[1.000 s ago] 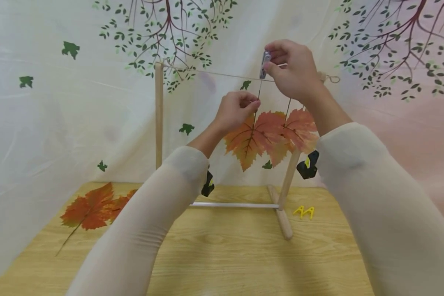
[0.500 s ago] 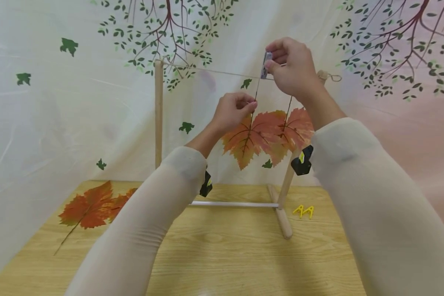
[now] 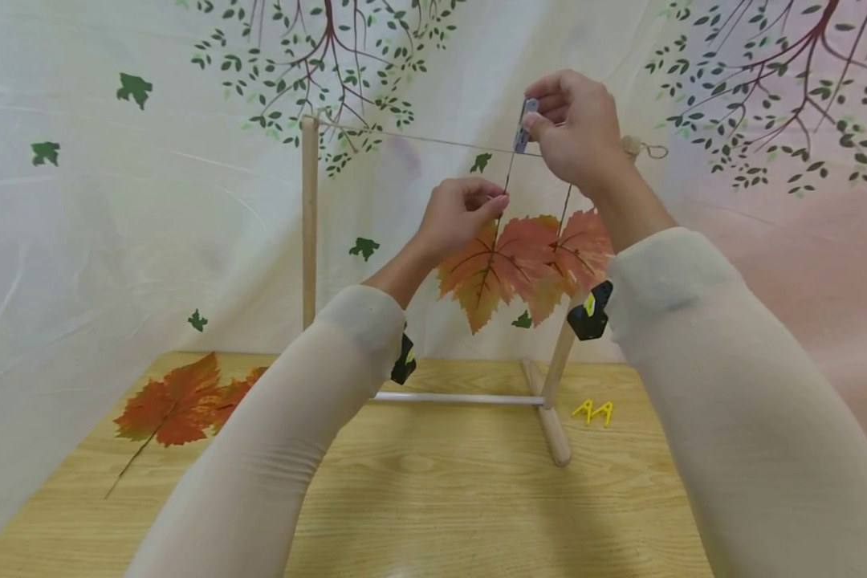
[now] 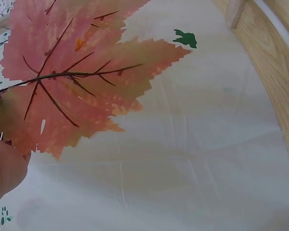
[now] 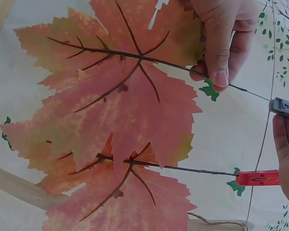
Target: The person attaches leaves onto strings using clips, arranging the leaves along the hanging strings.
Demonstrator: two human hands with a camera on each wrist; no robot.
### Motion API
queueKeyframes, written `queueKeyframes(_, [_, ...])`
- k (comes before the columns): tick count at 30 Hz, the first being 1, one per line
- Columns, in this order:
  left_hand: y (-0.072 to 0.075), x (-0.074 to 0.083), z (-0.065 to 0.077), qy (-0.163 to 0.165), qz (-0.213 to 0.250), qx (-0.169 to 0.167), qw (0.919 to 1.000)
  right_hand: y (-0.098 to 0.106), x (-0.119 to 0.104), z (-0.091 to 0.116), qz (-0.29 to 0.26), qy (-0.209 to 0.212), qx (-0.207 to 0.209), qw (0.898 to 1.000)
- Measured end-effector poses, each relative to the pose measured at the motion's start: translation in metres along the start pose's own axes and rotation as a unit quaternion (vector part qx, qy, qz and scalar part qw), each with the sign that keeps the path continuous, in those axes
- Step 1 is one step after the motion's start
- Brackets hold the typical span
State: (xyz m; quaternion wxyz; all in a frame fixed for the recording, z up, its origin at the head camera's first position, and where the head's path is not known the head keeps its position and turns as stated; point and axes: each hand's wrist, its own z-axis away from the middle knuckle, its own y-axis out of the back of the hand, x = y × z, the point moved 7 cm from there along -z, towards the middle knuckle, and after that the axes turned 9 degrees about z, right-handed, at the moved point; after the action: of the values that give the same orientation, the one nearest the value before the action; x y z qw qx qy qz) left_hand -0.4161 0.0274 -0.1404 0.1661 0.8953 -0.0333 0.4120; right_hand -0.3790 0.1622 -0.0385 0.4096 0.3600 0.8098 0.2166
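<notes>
My left hand (image 3: pixel 462 213) pinches the stem of an orange-red artificial maple leaf (image 3: pixel 480 269), which hangs with its tip down. Just above, my right hand (image 3: pixel 581 128) holds a grey clothespin (image 5: pixel 283 108) at the thin string (image 3: pixel 433 141). The stem's thin end reaches the clothespin's tip in the right wrist view. Whether the tip bites on both stem and string cannot be told. Beside it a second maple leaf (image 5: pixel 125 197) hangs by its stem from a red clothespin (image 5: pixel 257 178) on the string. In the left wrist view, only the edge of my left hand (image 4: pixel 7 166) shows.
The string runs between wooden posts (image 3: pixel 310 225) of a stand with a white crossbar (image 3: pixel 462 398). More orange leaves (image 3: pixel 169 405) lie at the table's left, partly behind my left sleeve. Yellow clothespins (image 3: pixel 592 413) lie right of the stand. A printed cloth (image 3: pixel 246 241) hangs behind.
Both hands shift slightly left, then back right, with the clothespin and the leaf's stem. Each hand keeps its hold.
</notes>
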Motion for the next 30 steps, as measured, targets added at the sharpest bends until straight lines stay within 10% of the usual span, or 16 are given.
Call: queueKeyframes(30, [-0.0039, 0.0073, -0.0009, -0.001, 0.013, 0.005, 0.9999, -0.0059, 0.0031, 0.0065, 0.036, -0.001, -0.026, 0.999])
